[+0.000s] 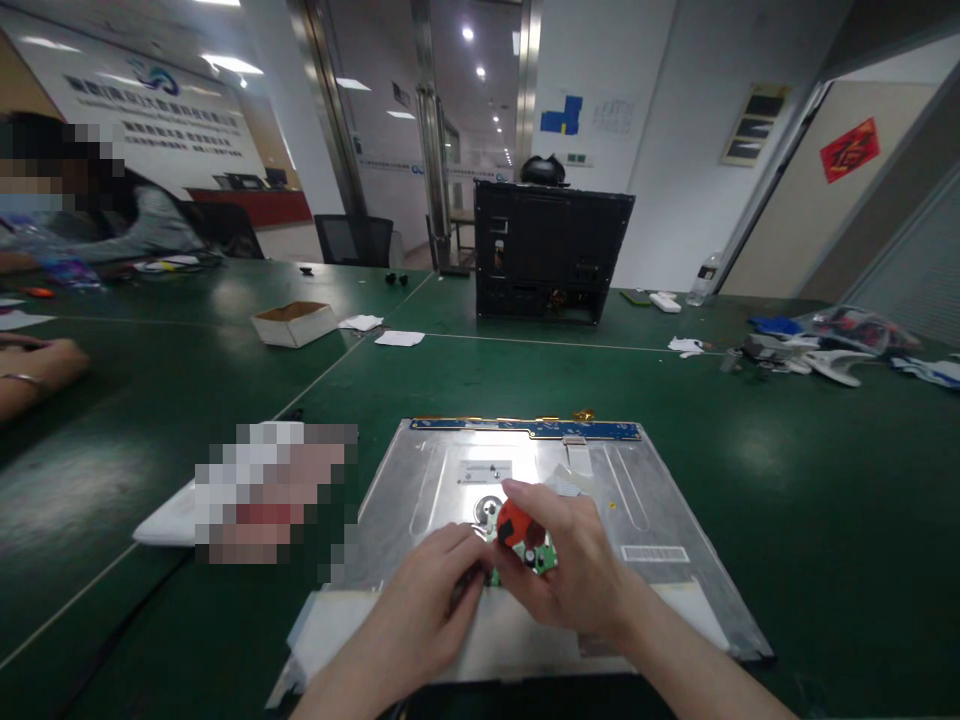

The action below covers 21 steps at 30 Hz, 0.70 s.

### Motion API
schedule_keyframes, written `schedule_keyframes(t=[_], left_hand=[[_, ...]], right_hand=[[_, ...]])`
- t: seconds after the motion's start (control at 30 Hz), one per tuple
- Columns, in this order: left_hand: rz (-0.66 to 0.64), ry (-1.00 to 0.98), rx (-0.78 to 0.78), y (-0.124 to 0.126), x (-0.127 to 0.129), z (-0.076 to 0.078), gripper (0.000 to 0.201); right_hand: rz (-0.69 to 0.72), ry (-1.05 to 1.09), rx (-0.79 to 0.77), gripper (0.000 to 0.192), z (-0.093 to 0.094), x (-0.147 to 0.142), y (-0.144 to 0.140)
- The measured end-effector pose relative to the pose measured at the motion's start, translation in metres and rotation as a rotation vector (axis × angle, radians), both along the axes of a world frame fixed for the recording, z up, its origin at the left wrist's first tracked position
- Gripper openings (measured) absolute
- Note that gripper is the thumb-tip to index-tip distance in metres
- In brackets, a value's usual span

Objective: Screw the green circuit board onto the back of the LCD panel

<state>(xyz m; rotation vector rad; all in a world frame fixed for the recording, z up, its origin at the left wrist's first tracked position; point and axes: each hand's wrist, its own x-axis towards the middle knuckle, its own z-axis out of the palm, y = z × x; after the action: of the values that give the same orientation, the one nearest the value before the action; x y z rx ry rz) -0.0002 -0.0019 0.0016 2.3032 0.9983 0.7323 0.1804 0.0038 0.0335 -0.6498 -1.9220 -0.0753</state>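
Positioned nearest the camera, my left hand (431, 590) and right hand (581, 555) are together over the metal panel (660, 520). My right hand is clamped around an orange-and-black handle (517, 522); my left fingers curl at the green circuit board (546, 556), and whether they grip it I cannot tell. The board sits over the panel's lower middle, between my hands. Green table (757, 550) surface extends past the panel's far and right edges; a white item (169, 517), partly obscured, lies near its left edge. Well beyond, a black housing (551, 250) stands before white walls (667, 210) and glass doors (375, 130).
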Motion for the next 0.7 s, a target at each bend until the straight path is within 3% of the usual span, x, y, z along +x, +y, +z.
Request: schedule_keyframes(t=[0.33, 0.7], left_hand=[[0.012, 0.013, -0.021, 0.0002, 0.0014, 0.007, 0.021], [0.001, 0.005, 0.005, -0.0001, 0.0004, 0.0021, 0.022]], right_hand=[[0.103, 0.011, -0.024, 0.052, 0.0043, 0.0037, -0.0018], [0.006, 0.012, 0.013, 0.043, 0.0014, 0.0005, -0.0004]])
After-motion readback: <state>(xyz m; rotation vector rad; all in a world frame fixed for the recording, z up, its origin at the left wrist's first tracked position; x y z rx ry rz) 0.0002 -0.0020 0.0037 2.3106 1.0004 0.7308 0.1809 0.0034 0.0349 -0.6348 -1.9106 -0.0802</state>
